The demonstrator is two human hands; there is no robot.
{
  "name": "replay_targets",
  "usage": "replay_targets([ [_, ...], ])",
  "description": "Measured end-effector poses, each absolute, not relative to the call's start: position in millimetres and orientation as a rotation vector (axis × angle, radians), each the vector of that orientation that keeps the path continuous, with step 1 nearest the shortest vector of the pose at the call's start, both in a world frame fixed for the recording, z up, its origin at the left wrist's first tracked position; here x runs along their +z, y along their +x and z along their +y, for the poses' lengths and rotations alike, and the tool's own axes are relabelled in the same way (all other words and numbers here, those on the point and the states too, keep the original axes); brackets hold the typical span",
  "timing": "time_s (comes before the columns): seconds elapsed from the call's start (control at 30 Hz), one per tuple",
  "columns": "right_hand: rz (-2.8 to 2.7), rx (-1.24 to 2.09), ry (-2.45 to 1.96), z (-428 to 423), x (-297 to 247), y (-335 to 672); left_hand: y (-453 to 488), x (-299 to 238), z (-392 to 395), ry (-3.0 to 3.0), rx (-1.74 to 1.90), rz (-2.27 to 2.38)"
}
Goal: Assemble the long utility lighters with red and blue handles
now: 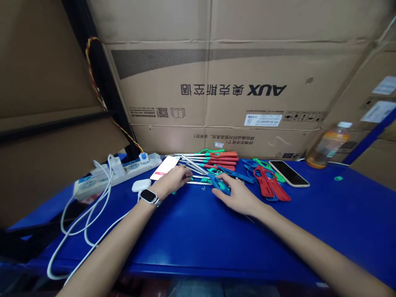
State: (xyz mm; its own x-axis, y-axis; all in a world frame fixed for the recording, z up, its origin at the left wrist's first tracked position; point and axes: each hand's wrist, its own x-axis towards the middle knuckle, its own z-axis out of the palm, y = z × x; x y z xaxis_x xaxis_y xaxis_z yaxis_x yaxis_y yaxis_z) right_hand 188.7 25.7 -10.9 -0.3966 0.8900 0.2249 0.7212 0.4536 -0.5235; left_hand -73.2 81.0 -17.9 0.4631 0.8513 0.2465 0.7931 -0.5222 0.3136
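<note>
My right hand (240, 195) is closed around the blue handle of a long-reach lighter (218, 182), whose silver tube points up and to the left. My left hand (173, 180), with a watch on its wrist, has its fingers curled together at the lower edge of the lighter group. Whatever its fingertips pinch is too small or hidden to make out. Beyond both hands lie several long-reach lighters (223, 154) with red handles, green parts and silver tubes. Another blue-handled lighter (238, 175) rests just past my right hand.
Loose red handle shells (266, 181) lie right of my right hand, with blue and green ones. A black-screened phone (290, 173) and drink bottle (328, 145) stand farther right. Left are a lit phone (165, 166), white earbud case (141, 185), power strip (123, 175) and looped cables.
</note>
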Motion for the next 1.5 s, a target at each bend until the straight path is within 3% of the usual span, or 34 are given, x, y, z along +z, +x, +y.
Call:
replay_targets([
  [0.23, -2.117, 0.612, -1.268, 25, -13, 188, -61, -12, 82, 2.493, 0.551, 1.373],
  [0.53, -2.13, 0.59, -1.271, 18, -8, 207, -42, -11, 60, 1.652, 1.332, 0.957],
  [0.67, -2.159, 0.595, -1.217, 14, -4, 206, -35, -9, 58, 1.176, 1.414, 0.669],
  [0.87, -2.255, 0.495, -1.263, 13, -5, 209, -34, -2, 57, 0.982, 1.479, 0.499],
  [1.27, -2.355, 0.334, -1.412, 13, -1, 207, -36, 6, 54, 1.365, 1.559, 0.726],
  [1.5, -2.262, 0.664, -1.142, 18, 0, 203, -38, 22, 58, 1.682, 1.448, 0.922],
])
